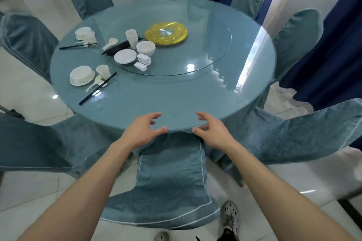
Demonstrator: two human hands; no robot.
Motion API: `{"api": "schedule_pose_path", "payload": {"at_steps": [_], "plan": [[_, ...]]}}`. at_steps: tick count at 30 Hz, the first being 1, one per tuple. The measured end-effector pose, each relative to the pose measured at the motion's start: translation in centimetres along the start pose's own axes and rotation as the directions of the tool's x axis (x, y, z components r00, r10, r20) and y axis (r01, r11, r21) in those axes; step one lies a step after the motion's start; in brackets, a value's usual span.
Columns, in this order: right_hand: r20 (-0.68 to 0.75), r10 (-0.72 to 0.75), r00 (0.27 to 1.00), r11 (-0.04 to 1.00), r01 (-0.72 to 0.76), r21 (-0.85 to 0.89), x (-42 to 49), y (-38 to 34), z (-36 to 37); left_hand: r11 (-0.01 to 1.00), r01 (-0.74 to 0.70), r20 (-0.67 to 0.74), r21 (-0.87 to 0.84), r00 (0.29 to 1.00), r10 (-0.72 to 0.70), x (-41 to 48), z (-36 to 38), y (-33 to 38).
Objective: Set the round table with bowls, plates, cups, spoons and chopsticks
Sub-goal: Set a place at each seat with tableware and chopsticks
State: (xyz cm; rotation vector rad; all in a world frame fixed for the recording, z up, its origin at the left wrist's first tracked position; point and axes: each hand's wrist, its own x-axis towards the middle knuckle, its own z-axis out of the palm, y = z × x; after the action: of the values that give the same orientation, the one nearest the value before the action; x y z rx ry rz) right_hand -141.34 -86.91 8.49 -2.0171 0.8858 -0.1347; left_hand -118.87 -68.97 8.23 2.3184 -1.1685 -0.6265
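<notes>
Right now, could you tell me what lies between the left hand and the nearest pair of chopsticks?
Only bare tabletop, seen in the head view, separates the left hand from those chopsticks.

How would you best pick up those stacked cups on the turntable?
Probably round the upright side wall, about midway, coming from the left: the cups stand tall and narrow, the bowls crowd the right, and the black chopsticks lie low by the base.
</notes>
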Motion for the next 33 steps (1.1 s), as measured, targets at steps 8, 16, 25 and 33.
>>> {"api": "schedule_pose_path", "payload": {"at_steps": [8, 16, 25, 33], "plan": [[0.118, -0.037, 0.992, 0.999, 0.034, 0.026, 6.4, 6.5, -7.8, 0.966, 0.165, -0.065, -0.199, 0.981, -0.182, 5.4, 6.0, 6.1], [0.207, -0.031, 0.978, 0.998, 0.021, 0.053, 11.5, 8.9, -13.5, 0.899, 0.244, -0.123, -0.363, 0.944, -0.306, 9.0, 8.1, 10.5], [0.295, -0.085, 0.952, 0.996, 0.088, 0.003, 19.4, 8.1, -14.1, 0.864, 0.271, -0.184, -0.424, 0.908, -0.375, 14.2, 7.6, 9.7], [0.382, -0.137, 0.914, 0.987, 0.159, -0.028, 31.1, 5.6, -11.6, 0.829, 0.361, -0.167, -0.427, 0.870, -0.465, 22.7, 7.3, 4.6]]}}
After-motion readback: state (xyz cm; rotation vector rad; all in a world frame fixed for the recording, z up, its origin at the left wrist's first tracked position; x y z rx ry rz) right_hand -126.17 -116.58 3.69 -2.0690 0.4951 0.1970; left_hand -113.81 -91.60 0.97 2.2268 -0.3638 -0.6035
